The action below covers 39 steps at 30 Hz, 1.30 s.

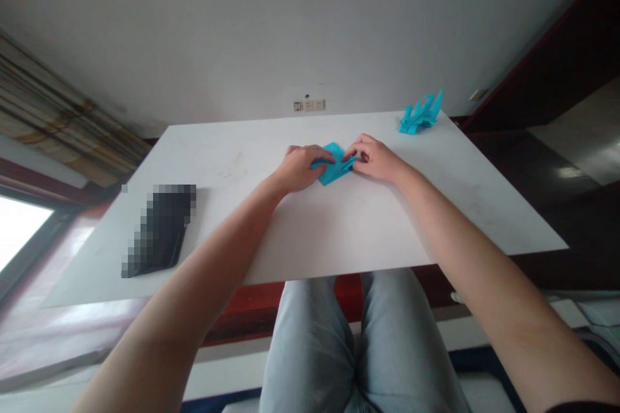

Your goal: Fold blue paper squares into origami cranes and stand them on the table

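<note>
A piece of turquoise folded paper lies at the middle of the white table, partly covered by my fingers. My left hand presses on its left side, fingertips on the folds. From the other side, my right hand pinches its right point between fingers and thumb. Farther back, near the table's far right corner, stands a turquoise origami figure with several spiky points, out of reach of both hands' fingers.
A dark flat object, pixelated, lies at the table's left side. A wall socket strip sits just behind the far edge. My knees in pale jeans show below the near edge.
</note>
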Available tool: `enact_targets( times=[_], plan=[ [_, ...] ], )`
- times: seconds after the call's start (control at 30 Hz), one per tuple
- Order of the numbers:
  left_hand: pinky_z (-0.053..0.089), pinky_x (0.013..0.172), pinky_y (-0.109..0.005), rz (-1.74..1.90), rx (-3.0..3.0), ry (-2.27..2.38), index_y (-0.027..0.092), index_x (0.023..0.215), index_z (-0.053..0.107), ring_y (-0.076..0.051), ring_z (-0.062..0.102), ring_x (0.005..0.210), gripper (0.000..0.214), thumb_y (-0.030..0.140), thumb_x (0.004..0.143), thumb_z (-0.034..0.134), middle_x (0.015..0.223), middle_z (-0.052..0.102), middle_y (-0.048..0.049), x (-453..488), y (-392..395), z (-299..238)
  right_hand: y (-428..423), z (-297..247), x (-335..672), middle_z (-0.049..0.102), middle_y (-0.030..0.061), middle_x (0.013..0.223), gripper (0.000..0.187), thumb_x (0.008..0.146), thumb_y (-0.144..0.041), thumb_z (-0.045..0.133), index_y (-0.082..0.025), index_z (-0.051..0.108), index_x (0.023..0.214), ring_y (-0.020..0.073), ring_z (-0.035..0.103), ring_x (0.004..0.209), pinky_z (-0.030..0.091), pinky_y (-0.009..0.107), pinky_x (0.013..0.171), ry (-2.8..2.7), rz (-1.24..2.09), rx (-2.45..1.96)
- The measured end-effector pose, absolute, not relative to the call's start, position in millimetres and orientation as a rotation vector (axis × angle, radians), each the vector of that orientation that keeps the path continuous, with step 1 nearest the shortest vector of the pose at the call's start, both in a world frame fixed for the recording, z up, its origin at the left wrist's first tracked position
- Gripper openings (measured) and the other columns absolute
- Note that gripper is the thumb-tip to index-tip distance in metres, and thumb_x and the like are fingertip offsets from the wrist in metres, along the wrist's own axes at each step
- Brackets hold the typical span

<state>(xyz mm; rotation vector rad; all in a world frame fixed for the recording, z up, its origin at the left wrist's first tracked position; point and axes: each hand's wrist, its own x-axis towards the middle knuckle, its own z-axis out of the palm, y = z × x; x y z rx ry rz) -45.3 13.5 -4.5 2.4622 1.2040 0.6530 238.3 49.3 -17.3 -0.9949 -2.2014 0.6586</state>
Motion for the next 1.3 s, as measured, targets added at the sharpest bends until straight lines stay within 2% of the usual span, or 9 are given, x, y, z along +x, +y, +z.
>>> enact_targets(
  times=[0.2, 0.37, 0.5, 0.57, 0.77, 0.87, 0.97, 1.13, 1.3],
  plan=[
    [0.042, 0.126, -0.061, 0.689, 2.450, 1.346, 0.029, 0.121, 0.091, -0.037, 0.070, 0.142, 0.034, 0.025, 0.105, 0.061, 0.141, 0.085, -0.0091, -42.3, 8.5, -2.4, 49.4, -11.6, 245.4, 0.070, 0.0098, 0.113, 0.020, 0.081, -0.026, 0.076, -0.023, 0.088, 0.096, 0.0243, 0.065, 0.091, 0.055, 0.040, 0.083, -2.257, 0.620, -0.947],
    [0.048, 0.116, -0.054, 0.691, 2.416, 1.264, 0.026, 0.119, 0.090, -0.034, 0.075, 0.126, 0.029, 0.035, 0.104, 0.066, 0.133, 0.085, -0.0103, -40.2, 7.0, -1.4, 46.4, -10.5, 239.9, 0.075, 0.0047, 0.091, 0.016, 0.086, -0.033, 0.075, -0.024, 0.081, 0.097, 0.0243, 0.065, 0.083, 0.052, 0.040, 0.082, -2.159, 0.742, -1.053],
    [0.052, 0.112, -0.048, 0.714, 2.338, 1.224, 0.023, 0.112, 0.087, -0.031, 0.075, 0.119, 0.038, 0.054, 0.108, 0.066, 0.125, 0.086, -0.0093, -38.8, 7.8, -1.2, 44.9, -12.6, 235.8, 0.077, 0.0065, 0.095, 0.023, 0.093, -0.043, 0.075, -0.024, 0.078, 0.107, 0.0263, 0.067, 0.086, 0.051, 0.041, 0.082, -2.105, 0.760, -1.094],
    [0.054, 0.109, -0.046, 0.705, 2.311, 1.232, 0.023, 0.111, 0.085, -0.031, 0.076, 0.118, 0.033, 0.053, 0.104, 0.071, 0.124, 0.086, -0.0094, -39.1, 8.9, -1.9, 45.1, -14.9, 234.0, 0.077, 0.0073, 0.100, 0.025, 0.095, -0.042, 0.074, -0.024, 0.077, 0.112, 0.0259, 0.067, 0.087, 0.051, 0.041, 0.082, -2.112, 0.754, -1.093],
    [0.056, 0.113, -0.046, 0.735, 2.264, 1.179, 0.024, 0.137, 0.077, -0.031, 0.077, 0.127, 0.045, 0.037, 0.094, 0.082, 0.135, 0.084, -0.0102, -41.1, 10.4, -4.2, 49.5, -23.4, 232.3, 0.075, 0.0046, 0.100, 0.025, 0.092, -0.031, 0.077, -0.026, 0.071, 0.116, 0.0237, 0.064, 0.083, 0.049, 0.039, 0.079, -2.119, 0.662, -1.137],
    [0.050, 0.124, -0.055, 0.635, 2.368, 1.209, 0.029, 0.135, 0.083, -0.035, 0.071, 0.138, 0.036, 0.042, 0.103, 0.074, 0.143, 0.080, -0.0106, -40.6, 8.0, -2.1, 50.6, -24.0, 233.4, 0.072, 0.0058, 0.103, 0.012, 0.092, -0.028, 0.076, -0.026, 0.071, 0.103, 0.0246, 0.065, 0.088, 0.049, 0.039, 0.083, -2.186, 0.552, -1.091],
    [0.040, 0.132, -0.065, 0.533, 2.417, 1.274, 0.036, 0.141, 0.085, -0.041, 0.060, 0.150, 0.040, 0.051, 0.105, 0.075, 0.155, 0.072, -0.0110, -43.0, 6.1, -0.1, 48.3, -22.2, 233.6, 0.070, 0.0081, 0.112, 0.013, 0.095, -0.033, 0.079, -0.025, 0.080, 0.106, 0.0257, 0.067, 0.093, 0.051, 0.041, 0.089, -2.241, 0.528, -1.060],
    [0.029, 0.138, -0.072, 0.450, 2.376, 1.388, 0.046, 0.150, 0.080, -0.048, 0.040, 0.165, 0.060, 0.061, 0.092, 0.089, 0.171, 0.057, -0.0100, -56.9, 10.1, 1.7, 43.4, -18.1, 231.7, 0.072, 0.0069, 0.112, 0.010, 0.099, -0.036, 0.083, -0.028, 0.085, 0.104, 0.0288, 0.071, 0.102, 0.044, 0.051, 0.111, -2.264, 0.435, -1.232],
    [0.024, 0.141, -0.071, 0.401, 2.337, 1.436, 0.043, 0.162, 0.070, -0.049, 0.037, 0.167, 0.089, 0.068, 0.082, 0.097, 0.174, 0.054, -0.0123, -60.6, 12.3, 2.2, 42.3, -14.5, 230.2, 0.074, 0.0083, 0.118, 0.009, 0.101, -0.033, 0.082, -0.027, 0.085, 0.106, 0.0302, 0.073, 0.105, 0.040, 0.055, 0.116, -2.263, 0.415, -1.289]
  ],
)
